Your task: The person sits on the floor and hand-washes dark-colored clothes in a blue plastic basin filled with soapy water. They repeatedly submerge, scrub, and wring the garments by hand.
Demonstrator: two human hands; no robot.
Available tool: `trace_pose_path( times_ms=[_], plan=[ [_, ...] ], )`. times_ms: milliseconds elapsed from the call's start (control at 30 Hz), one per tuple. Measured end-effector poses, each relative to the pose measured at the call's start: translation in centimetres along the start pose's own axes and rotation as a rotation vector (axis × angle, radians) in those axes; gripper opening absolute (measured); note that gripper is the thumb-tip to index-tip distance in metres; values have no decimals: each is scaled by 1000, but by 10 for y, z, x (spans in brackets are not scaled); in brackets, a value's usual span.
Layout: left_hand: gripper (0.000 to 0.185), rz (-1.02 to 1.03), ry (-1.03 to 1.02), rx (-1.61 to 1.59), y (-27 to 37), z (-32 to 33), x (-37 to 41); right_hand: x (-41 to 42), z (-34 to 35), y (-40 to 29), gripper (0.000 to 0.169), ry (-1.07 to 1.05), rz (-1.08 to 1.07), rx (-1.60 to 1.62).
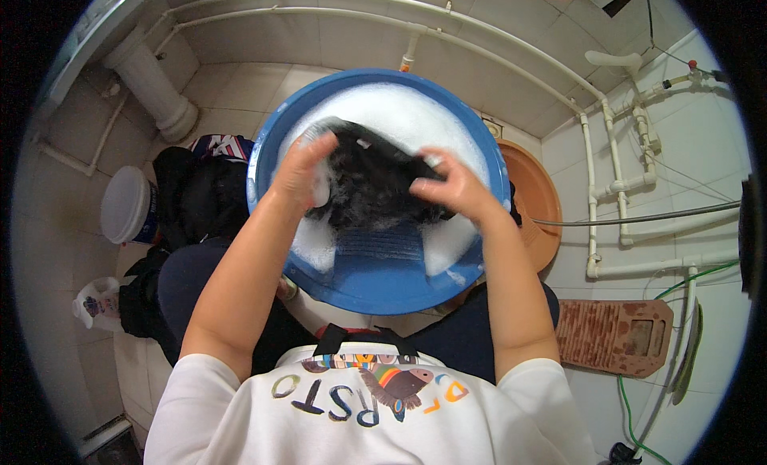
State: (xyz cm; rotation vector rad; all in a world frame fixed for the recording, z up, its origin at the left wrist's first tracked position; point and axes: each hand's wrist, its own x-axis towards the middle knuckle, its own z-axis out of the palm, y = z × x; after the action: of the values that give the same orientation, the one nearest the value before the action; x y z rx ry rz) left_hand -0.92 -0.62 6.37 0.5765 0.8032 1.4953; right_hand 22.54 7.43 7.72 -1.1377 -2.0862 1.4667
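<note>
A wet black cloth garment [377,177] is stretched between my hands over a round blue plastic basin [383,300]. White suds [419,105] fill much of the basin. At the garment's left edge, my left hand [305,168] grips it, with foam on the fingers; this hand is blurred. My right hand [452,180] has its thumb and fingers around the garment's right edge. Below the cloth, the ridged blue washboard part [380,249] of the basin shows, partly covered by the garment.
Dark clothes [207,195] lie left of the basin, beside a lidded white bucket [126,204] and a plastic jug [96,303]. An orange-brown basin [533,189] stands at the right. A brown washboard [617,336] lies lower right. White pipes [590,195] run along the walls.
</note>
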Motion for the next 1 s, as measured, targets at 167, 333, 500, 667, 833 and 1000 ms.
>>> trace_pose_path(
  times_ms=[167,333,500,667,833,1000],
  plan=[
    [48,-305,309,-344,-30,18,1,11,33,12,25,84,-351,-29],
    [35,-348,273,-305,-77,16,-12,-27,98,-31,32,58,-744,55],
    [36,-618,201,-541,-77,24,-20,-12,104,-9,24,397,-531,-315],
    [30,-610,372,-346,-74,42,-21,-11,104,6,13,469,-524,-259],
    [27,-517,282,-235,-90,14,-14,-14,114,3,13,396,-709,-264],
    [26,-439,418,-197,-73,57,-23,1,90,21,16,518,-495,-251]
  ],
)
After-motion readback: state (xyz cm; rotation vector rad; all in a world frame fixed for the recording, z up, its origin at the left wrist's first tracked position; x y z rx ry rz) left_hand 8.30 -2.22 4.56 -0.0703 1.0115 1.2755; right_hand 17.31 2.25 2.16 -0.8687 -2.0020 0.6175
